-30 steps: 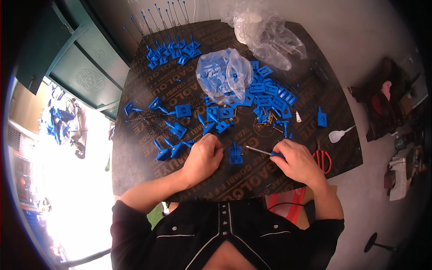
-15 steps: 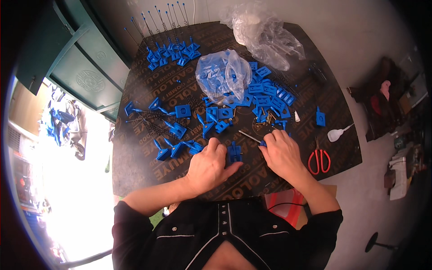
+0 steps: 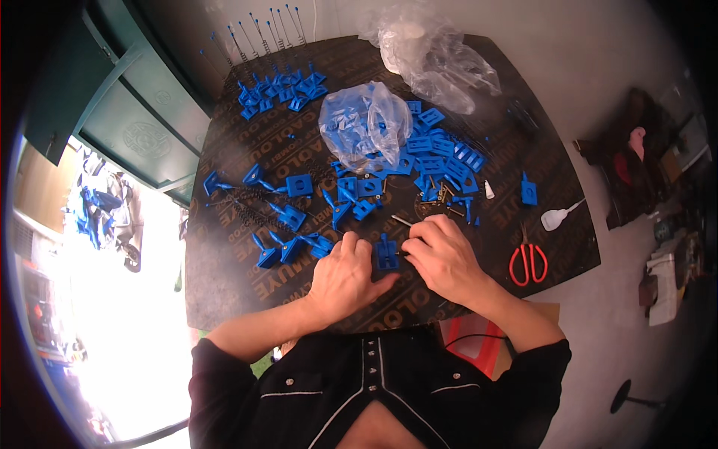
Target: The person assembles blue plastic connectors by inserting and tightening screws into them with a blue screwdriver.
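Note:
A small square blue plastic part (image 3: 387, 255) with a peg on top stands on the table's near middle. Beside it my left hand (image 3: 340, 275) is closed, its curled fingers at the part's left and its thumb along the near side. My right hand (image 3: 447, 258) is closed on a screwdriver, whose metal shaft (image 3: 402, 221) points out to the far left; its handle is hidden in the palm. The fingertips of that hand reach the right side of the blue part, where a small screw end shows.
Finished-looking blue pieces with pegs (image 3: 283, 249) lie left of my hands. Beyond are a clear bag of blue parts (image 3: 363, 123), loose blue plates (image 3: 434, 153) and upright spring rods (image 3: 277, 45). Red-handled scissors (image 3: 528, 263) and a white squeeze bottle (image 3: 555, 218) lie right on the dark table (image 3: 314, 295).
My right hand has moved left, bringing its fingertips up to the blue part's right side, with the screwdriver still in it. My left hand stays by the part.

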`<action>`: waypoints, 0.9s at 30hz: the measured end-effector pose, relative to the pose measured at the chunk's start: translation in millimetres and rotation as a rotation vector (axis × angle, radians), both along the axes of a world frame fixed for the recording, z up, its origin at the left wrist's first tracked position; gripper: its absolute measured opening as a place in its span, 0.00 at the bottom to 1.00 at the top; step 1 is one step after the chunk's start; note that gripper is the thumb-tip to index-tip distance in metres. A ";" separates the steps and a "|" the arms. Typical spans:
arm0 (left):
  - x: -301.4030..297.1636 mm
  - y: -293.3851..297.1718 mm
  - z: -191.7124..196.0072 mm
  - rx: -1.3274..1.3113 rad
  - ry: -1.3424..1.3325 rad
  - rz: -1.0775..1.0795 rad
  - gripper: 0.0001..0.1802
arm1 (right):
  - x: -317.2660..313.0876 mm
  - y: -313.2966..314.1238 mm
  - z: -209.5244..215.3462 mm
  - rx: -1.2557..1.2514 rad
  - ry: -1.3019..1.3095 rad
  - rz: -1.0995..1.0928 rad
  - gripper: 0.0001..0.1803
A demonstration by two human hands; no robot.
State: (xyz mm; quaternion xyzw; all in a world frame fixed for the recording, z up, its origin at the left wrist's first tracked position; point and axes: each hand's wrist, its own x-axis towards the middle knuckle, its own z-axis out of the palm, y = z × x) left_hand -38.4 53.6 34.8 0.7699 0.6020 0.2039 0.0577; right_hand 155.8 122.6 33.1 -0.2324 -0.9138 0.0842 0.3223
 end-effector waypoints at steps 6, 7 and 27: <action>2.5 3.0 -1.2 0.002 -0.011 0.015 0.28 | -7.8 2.0 -1.3 0.011 -0.045 0.025 0.08; 3.2 3.4 -0.8 -0.026 -0.019 0.038 0.28 | -9.1 2.6 -1.7 0.012 -0.044 0.026 0.08; 3.9 4.3 -5.7 0.007 -0.030 0.050 0.23 | -14.1 6.2 -9.9 0.030 -0.036 0.057 0.02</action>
